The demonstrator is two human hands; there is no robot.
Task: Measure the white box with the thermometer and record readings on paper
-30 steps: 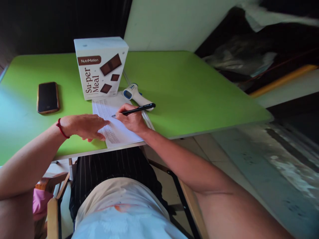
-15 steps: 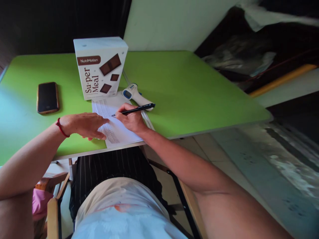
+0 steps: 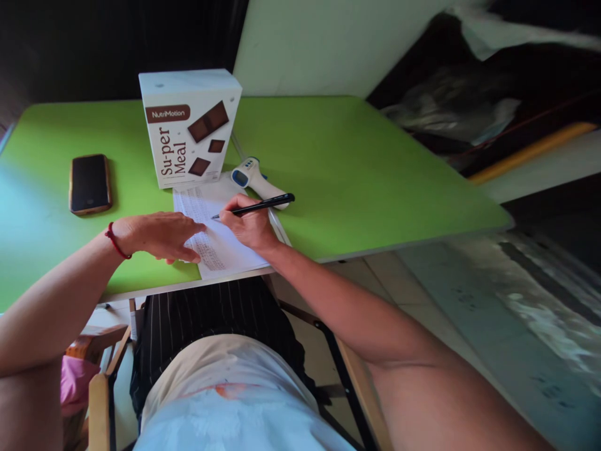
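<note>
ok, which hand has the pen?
The right hand: it grips the black pen. The left hand, with the red bracelet at its wrist, extends over the paper's left edge, no pen showing.

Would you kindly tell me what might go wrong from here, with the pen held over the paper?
The pen in the right hand appears close to the thermometer, so a wide stroke might nudge it. The paper reaches the near edge of the table, by the right forearm, so it could crease there. The box stands at the paper's far end, so tugging the paper might disturb it.
</note>
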